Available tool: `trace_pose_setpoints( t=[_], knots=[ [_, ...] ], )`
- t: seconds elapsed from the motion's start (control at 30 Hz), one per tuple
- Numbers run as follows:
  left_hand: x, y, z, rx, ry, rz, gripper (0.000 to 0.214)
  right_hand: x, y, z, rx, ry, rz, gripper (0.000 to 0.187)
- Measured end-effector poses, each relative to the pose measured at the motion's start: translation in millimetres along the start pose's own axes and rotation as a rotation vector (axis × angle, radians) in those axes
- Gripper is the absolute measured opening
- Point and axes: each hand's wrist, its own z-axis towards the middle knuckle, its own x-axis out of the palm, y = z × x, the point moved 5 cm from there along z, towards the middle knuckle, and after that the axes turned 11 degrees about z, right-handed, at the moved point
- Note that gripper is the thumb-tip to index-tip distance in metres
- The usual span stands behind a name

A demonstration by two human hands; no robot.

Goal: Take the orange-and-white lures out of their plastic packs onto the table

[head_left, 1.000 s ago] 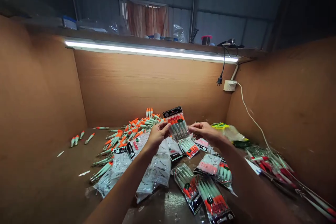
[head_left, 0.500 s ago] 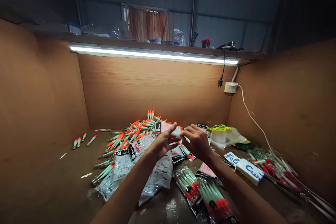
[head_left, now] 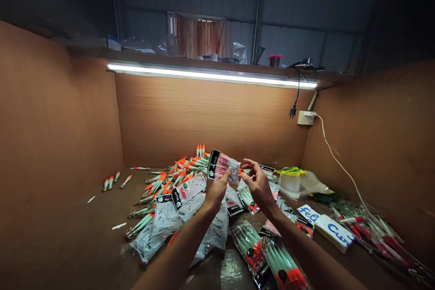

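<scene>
My left hand point(head_left: 217, 192) is closed on a small clear plastic packet point(head_left: 222, 166) with a black header and pink print, its thumb lying across the front. Just right of the packet, my right hand point(head_left: 258, 186) has its fingers bent but apart, with no object visible in them. An orange tip shows between the packet and these fingers; whether it is inside the packet or behind it, I cannot tell. Beyond my hands is a heap of pale green squid jigs point(head_left: 159, 184) with orange ends. Printed plastic packets point(head_left: 190, 190) lie under and left of my left forearm.
Filled packs of jigs point(head_left: 249, 251) lie near the front, between my forearms. To the right are white blocks with blue lettering point(head_left: 335, 232), clear bags with yellow tops point(head_left: 295, 182) and red-and-green jigs point(head_left: 370, 231). A white cord point(head_left: 335, 156) hangs from the wall socket point(head_left: 306, 118).
The packet in my left hand has turned, so its black header and pink front now face me. My right hand's fingers have spread and moved slightly away from it. The view has shifted a little.
</scene>
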Motion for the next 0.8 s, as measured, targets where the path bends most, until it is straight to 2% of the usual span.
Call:
trace_pose_setpoints(
  t=[0.07,0.13,0.27,0.33,0.37,0.4,0.43,0.5,0.57,0.6,0.67,0.7,0.73,0.8],
  knots=[
    [0.8,-10.0,-2.1,0.091,-0.011,0.033,0.035,0.0,8.6,1.7,-0.081,0.064,-0.162,0.035],
    [0.1,-13.5,-1.1,0.086,-0.024,-0.036,0.038,-5.1,3.1,7.4,-0.024,0.062,-0.125,0.024],
    [-7.7,2.7,8.1,-0.239,-0.060,-0.292,0.039,-18.5,-39.1,16.8,0.400,-0.046,0.384,0.021],
    [-14.4,5.6,12.6,-0.287,-0.089,-0.301,0.039,-18.7,-54.7,15.5,0.603,-0.021,0.530,0.022],
    [-18.4,2.8,14.9,-0.238,-0.103,-0.265,0.039,-20.0,-56.3,15.3,0.639,-0.018,0.544,0.024],
    [-22.0,-2.2,16.4,-0.158,-0.113,-0.215,0.038,-23.1,-52.8,16.5,0.609,-0.037,0.521,0.029],
    [-24.4,-8.1,16.7,-0.073,-0.110,-0.149,0.036,-26.9,-43.9,18.9,0.520,-0.057,0.461,0.036],
    [-23.2,-20.0,13.8,0.081,-0.032,0.049,0.029,-31.4,-11.7,24.8,0.225,-0.041,0.254,0.053],
    [-15.0,-27.6,6.9,0.198,0.113,0.291,0.021,-23.1,24.3,28.9,-0.044,0.133,0.017,0.070],
    [-9.7,-29.0,2.7,0.242,0.193,0.412,0.017,-15.3,37.1,30.8,-0.116,0.267,-0.075,0.068],
    [-2.0,-29.1,-4.4,0.316,0.288,0.607,0.012,-2.3,49.0,38.9,-0.143,0.478,-0.171,0.043],
    [-0.7,-28.9,-6.0,0.344,0.296,0.663,0.011,1.3,49.0,46.6,-0.111,0.531,-0.189,0.030],
    [-1.2,-29.0,-6.2,0.369,0.283,0.697,0.014,2.8,46.1,57.1,-0.067,0.541,-0.200,0.024],
    [-8.9,-30.8,-1.8,0.395,0.192,0.718,0.034,-1.3,37.4,84.6,0.000,0.433,-0.216,0.026]
  ],
)
